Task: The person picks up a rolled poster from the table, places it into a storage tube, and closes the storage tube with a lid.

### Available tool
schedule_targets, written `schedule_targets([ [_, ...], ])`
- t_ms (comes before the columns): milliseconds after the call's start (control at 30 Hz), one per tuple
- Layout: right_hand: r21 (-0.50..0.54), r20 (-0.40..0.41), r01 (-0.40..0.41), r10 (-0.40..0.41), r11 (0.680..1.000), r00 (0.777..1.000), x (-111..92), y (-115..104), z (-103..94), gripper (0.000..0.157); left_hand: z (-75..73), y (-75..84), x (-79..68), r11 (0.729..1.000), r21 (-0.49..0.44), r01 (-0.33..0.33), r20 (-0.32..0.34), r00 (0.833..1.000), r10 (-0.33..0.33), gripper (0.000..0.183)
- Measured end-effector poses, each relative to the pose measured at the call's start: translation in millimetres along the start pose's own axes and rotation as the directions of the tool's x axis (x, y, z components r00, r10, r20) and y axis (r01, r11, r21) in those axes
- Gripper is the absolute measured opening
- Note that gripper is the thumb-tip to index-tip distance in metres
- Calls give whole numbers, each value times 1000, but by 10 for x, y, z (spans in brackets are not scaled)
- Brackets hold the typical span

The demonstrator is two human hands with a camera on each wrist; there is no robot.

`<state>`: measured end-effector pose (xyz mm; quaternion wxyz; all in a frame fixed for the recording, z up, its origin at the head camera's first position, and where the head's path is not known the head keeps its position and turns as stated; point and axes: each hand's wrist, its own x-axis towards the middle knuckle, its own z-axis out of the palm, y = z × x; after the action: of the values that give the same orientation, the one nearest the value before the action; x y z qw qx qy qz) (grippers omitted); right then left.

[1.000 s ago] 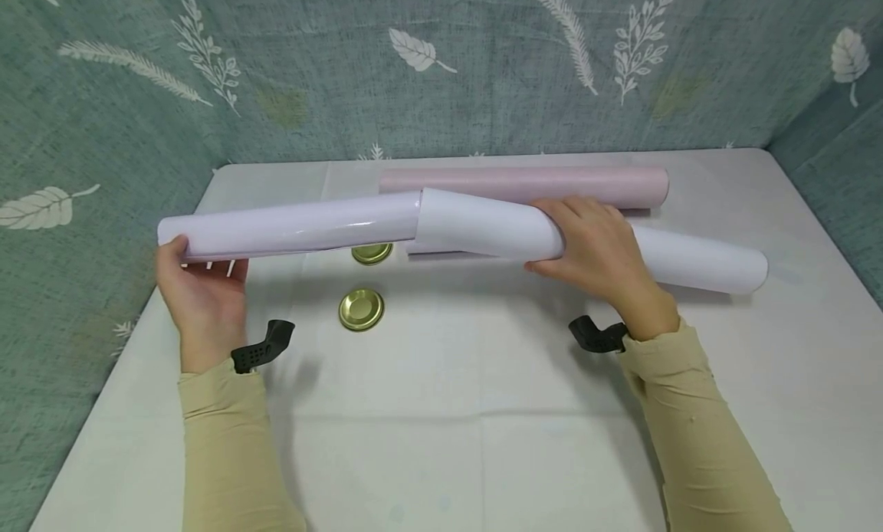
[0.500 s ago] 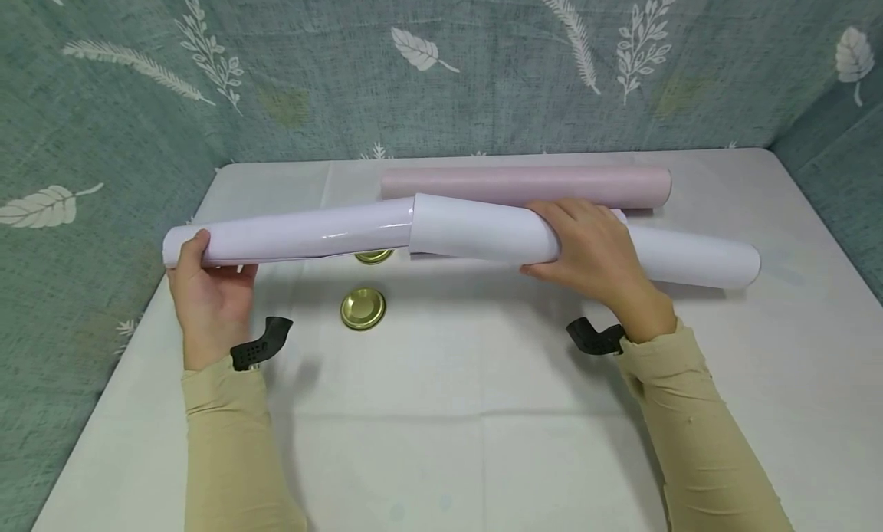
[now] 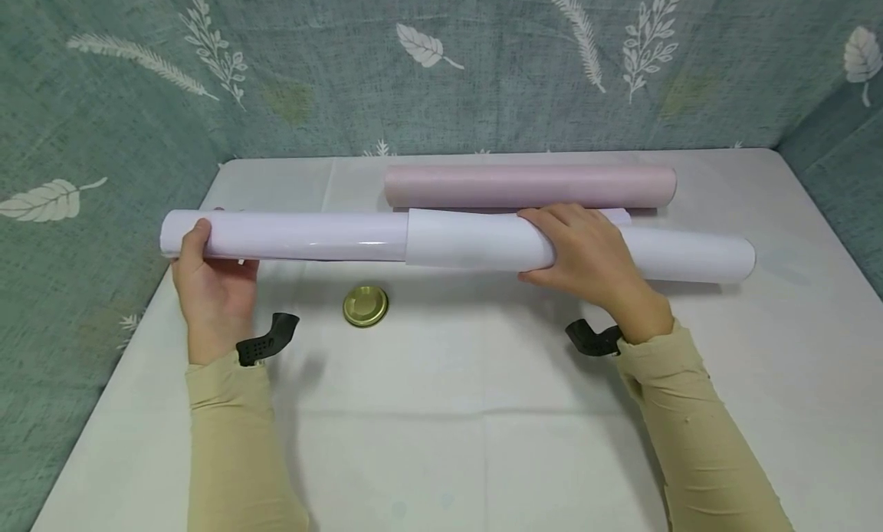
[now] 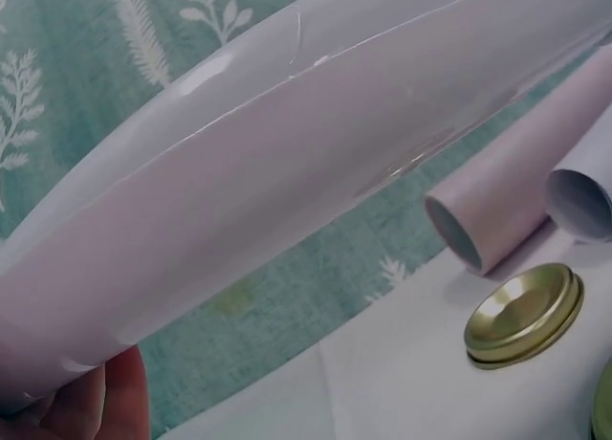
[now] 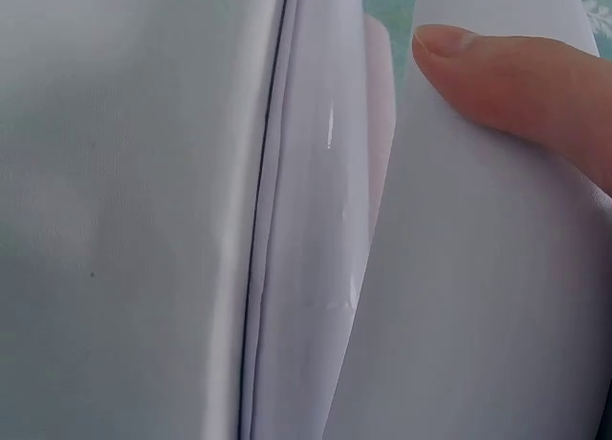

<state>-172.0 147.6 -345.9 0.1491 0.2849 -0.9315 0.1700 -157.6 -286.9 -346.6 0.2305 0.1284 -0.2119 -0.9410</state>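
Observation:
My left hand (image 3: 217, 302) holds the left end of a glossy, pale lavender roll of sheet material (image 3: 310, 235), thumb in front and fingers underneath. Its free edge runs lengthwise in the left wrist view. Towards the right it passes behind a matte white roll (image 3: 469, 239), and a bit of it shows past my right hand (image 3: 593, 256). That hand grips the white roll around its middle from above, the thumb on the near side. The right wrist view shows the glossy roll (image 5: 320, 210) alongside the matte one (image 5: 469, 268). Both rolls lie nearly level across the view.
Behind lies a pink roll (image 3: 531, 187) on the white-covered table (image 3: 428, 379). A gold jar lid (image 3: 366, 306) rests in front of the rolls; part of another lid (image 4: 604, 402) shows in the left wrist view. Leaf-patterned green fabric (image 3: 483, 72) hangs behind the table.
The joined stretch of the rolls has lowered towards me, so they now lie straighter. The farther gold lid has become hidden in the head view. My left thumb has moved further over the glossy roll.

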Motion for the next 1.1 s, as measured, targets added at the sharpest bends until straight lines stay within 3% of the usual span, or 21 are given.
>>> schedule_targets([
  [200, -11, 13, 12, -12, 1000, 1000, 0, -12, 19, 77, 0, -10, -8, 1000, 15, 6, 22, 1000, -6, 47],
  [433, 3, 49, 31, -32, 1000, 998, -6, -32, 44, 74, -37, 74, 7, 998, 34, 44, 5, 999, -44, 41],
  [700, 21, 154, 25, -27, 999, 988, -12, -73, 76, 71, -47, 95, -15, 992, 128, -17, -17, 1000, 19, 46],
  [867, 21, 237, -5, 0, 1000, 972, -23, -115, 105, 74, -68, 76, -31, 979, 203, -20, -26, 999, 26, 47],
  [1100, 21, 263, -10, 4, 1000, 965, -19, -134, 147, 74, -88, 67, -24, 952, 307, -17, -28, 999, 27, 42],
])
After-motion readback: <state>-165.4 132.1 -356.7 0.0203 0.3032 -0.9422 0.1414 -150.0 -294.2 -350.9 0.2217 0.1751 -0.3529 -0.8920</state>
